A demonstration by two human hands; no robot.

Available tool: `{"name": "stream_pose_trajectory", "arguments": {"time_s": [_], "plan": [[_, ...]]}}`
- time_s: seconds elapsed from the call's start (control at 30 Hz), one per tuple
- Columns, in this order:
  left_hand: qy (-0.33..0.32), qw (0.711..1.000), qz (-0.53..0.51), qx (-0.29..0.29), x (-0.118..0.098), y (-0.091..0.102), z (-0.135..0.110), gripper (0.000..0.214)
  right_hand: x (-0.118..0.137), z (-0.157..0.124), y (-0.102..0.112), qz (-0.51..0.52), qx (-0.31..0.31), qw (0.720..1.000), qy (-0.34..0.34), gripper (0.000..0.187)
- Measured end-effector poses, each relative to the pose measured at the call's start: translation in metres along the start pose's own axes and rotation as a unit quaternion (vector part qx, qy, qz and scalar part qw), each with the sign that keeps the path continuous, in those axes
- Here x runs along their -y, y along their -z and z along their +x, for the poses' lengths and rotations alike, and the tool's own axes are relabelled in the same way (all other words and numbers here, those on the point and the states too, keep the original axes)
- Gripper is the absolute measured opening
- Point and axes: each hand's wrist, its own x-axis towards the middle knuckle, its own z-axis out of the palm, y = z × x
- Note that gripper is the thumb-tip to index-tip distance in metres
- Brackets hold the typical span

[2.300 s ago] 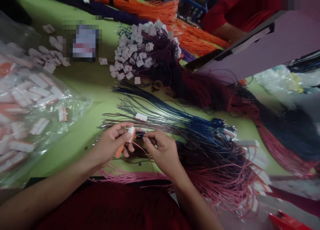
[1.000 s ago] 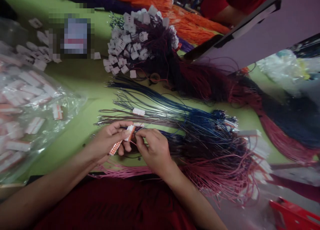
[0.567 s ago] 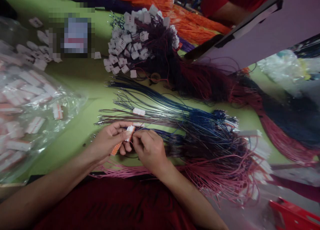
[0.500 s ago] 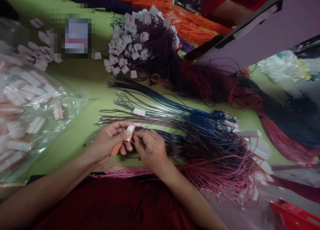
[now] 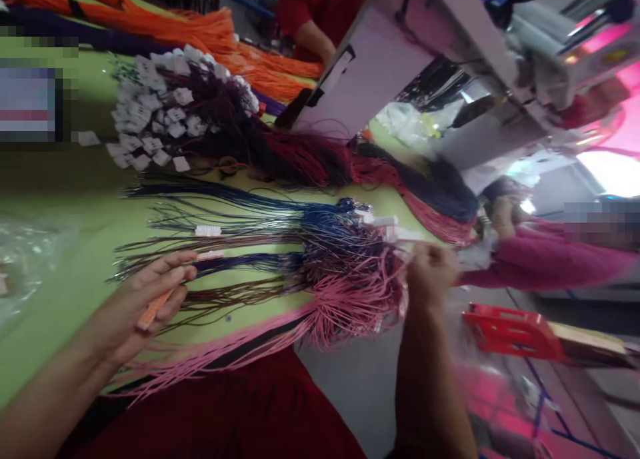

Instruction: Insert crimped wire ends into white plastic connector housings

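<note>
My left hand (image 5: 143, 298) rests low on the green table (image 5: 75, 272), its fingers closed on an orange strip of connectors (image 5: 153, 309). My right hand (image 5: 431, 271) is far to the right, at the tangled ends of the pink wires (image 5: 350, 299) near white connectors (image 5: 395, 227). It is blurred and seen from the back; its fingers look curled, but what they hold is hidden. Blue wires (image 5: 240, 209) and brown wires (image 5: 210, 246) lie spread between the two hands.
A pile of white connectors on dark wires (image 5: 165, 106) lies at the back, with orange wire bundles (image 5: 200, 32) behind. Red wires (image 5: 320, 159) run right. A person in a pink sleeve (image 5: 540, 259) and another in red (image 5: 320, 12) are nearby. A red tray (image 5: 510, 329) sits low right.
My right hand has left the connector strip and swung far right to the wire ends. The view has turned right. My left hand keeps the orange strip.
</note>
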Motion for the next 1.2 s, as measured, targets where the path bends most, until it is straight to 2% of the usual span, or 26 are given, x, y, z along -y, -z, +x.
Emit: {"name": "stream_pose_trajectory", "arguments": {"time_s": [0.07,0.17,0.23,0.3,0.43,0.5,0.57,0.6,0.63,0.67,0.7,0.77,0.9,1.0,1.07,1.2], "plan": [[-0.009,0.999,-0.03,-0.007,-0.002,0.0,-0.002,0.025,-0.014,-0.003,-0.015,-0.019,0.011,0.999,-0.028,0.021],[-0.007,0.996,-0.09,-0.028,-0.012,-0.003,-0.008,0.025,-0.017,-0.01,-0.026,-0.024,0.039,0.998,-0.045,0.016],[0.0,0.99,-0.141,-0.02,-0.021,-0.005,-0.015,0.029,-0.017,-0.01,-0.021,-0.019,0.062,0.996,-0.056,0.015],[-0.021,0.983,-0.18,-0.017,-0.027,-0.007,-0.023,0.031,-0.02,-0.006,-0.011,-0.01,0.088,0.994,-0.07,0.016],[-0.057,0.978,-0.185,-0.078,-0.024,-0.002,-0.037,0.038,-0.023,-0.005,0.006,0.008,0.126,0.988,-0.085,0.014],[-0.064,0.975,-0.177,-0.12,-0.017,0.005,-0.042,0.042,-0.012,-0.016,0.015,-0.002,0.076,0.996,-0.048,0.02],[-0.053,0.974,-0.166,-0.147,-0.009,0.012,-0.046,0.042,0.01,-0.036,0.026,-0.014,-0.031,0.998,0.054,0.026],[-0.041,0.976,-0.157,-0.145,-0.006,0.015,-0.047,0.041,0.024,-0.048,0.032,-0.009,-0.087,0.989,0.12,0.029],[-0.033,0.98,-0.147,-0.13,-0.002,0.017,-0.048,0.039,0.039,-0.06,0.038,0.019,-0.111,0.977,0.179,0.028],[-0.029,0.984,-0.135,-0.109,0.001,0.019,-0.049,0.037,0.054,-0.072,0.044,0.073,-0.102,0.967,0.22,0.031],[-0.033,0.988,-0.123,-0.087,0.004,0.02,-0.05,0.035,0.068,-0.083,0.048,0.123,-0.088,0.949,0.278,0.032],[-0.053,0.992,-0.103,-0.057,0.009,0.019,-0.052,0.03,0.089,-0.101,0.05,0.165,0.01,0.919,0.358,0.035],[-0.069,0.991,-0.101,-0.052,0.018,0.016,-0.053,0.018,0.104,-0.132,0.031,0.213,0.179,0.877,0.392,0.026],[-0.077,0.99,-0.093,-0.069,0.025,0.016,-0.054,0.012,0.103,-0.159,0.004,0.153,0.305,0.829,0.443,0.015],[-0.087,0.989,-0.072,-0.094,0.029,0.018,-0.055,0.012,0.102,-0.173,-0.012,0.108,0.338,0.81,0.468,0.015],[-0.109,0.987,-0.042,-0.111,0.032,0.026,-0.056,0.024,0.095,-0.174,-0.022,0.129,0.344,0.81,0.457,0.018]]}}
